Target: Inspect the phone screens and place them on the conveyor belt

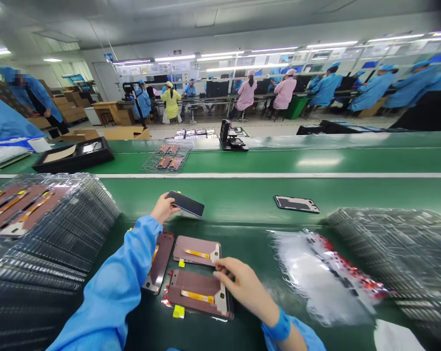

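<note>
My left hand is closed on the left end of a dark phone, raised and tilted over the green bench. My right hand is curled, thumb and fingers drawn together, at the right end of the upper phone screen panel. Whether the fingertips grip anything is hidden. Just below lies a second screen panel, with an orange flex cable and a yellow tab like the first. A third panel lies upright beside them, partly covered by my left sleeve.
Stacked clear trays holding panels stand left; more clear trays stand right. Plastic films with red tabs lie nearby. An open phone frame rests on the belt. Beyond are a black fixture and several seated co-workers.
</note>
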Demonstrator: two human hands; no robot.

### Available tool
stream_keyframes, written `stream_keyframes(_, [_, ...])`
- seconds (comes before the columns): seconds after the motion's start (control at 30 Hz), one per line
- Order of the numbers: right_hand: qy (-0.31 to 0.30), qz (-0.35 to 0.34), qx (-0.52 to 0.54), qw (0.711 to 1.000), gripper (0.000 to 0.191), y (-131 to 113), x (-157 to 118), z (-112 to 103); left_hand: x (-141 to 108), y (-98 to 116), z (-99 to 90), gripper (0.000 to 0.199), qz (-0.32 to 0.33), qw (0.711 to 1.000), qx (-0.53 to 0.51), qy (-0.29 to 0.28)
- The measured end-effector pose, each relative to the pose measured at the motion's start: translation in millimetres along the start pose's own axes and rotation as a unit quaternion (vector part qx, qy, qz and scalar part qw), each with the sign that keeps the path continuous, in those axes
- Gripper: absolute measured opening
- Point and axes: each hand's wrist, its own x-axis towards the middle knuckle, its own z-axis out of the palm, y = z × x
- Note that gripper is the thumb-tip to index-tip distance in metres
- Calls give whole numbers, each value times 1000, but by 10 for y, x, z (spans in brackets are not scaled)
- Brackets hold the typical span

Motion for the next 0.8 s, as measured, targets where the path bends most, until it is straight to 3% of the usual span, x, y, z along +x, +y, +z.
stream_keyframes(0.07, [-34, -46, -36, 998, 20, -75, -117, 129, 225, -41, -45, 36, 16, 998, 18, 57])
stream_keyframes(0.13, [-49, -115, -117, 985, 37, -99, -236, 282, 349, -62, -120, 40, 41, 992, 44, 108])
stream_keyframes(0.23, [11, -254, -314, 915, 63, -2, -351, 515, 347, -53, -233, 43, 84, 982, 83, 150])
stream_keyframes(0.3, [60, -300, -380, 873, 54, 94, -391, 633, 225, -33, -279, 42, 109, 979, 101, 140])
stream_keyframes(0.4, [107, -327, -388, 855, 28, 155, -441, 685, -119, -14, -312, 38, 144, 980, 109, 86])
stream_keyframes(0.53, [155, -354, -386, 837, 43, 60, -485, 479, -702, -90, -353, 40, 182, 978, 100, 30])
stream_keyframes(0.67, [208, -311, -351, 858, 42, -56, -430, 196, -1236, -338, -266, 31, 179, 980, 89, 8])
stream_keyframes(0.73, [251, -275, -341, 863, 45, -114, -377, 136, -1494, -496, -111, 32, 145, 982, 93, -77])
stream_keyframes(0.8, [269, -271, -348, 856, 46, -187, -332, 133, -1726, -646, 96, 52, 103, 969, 80, -208])
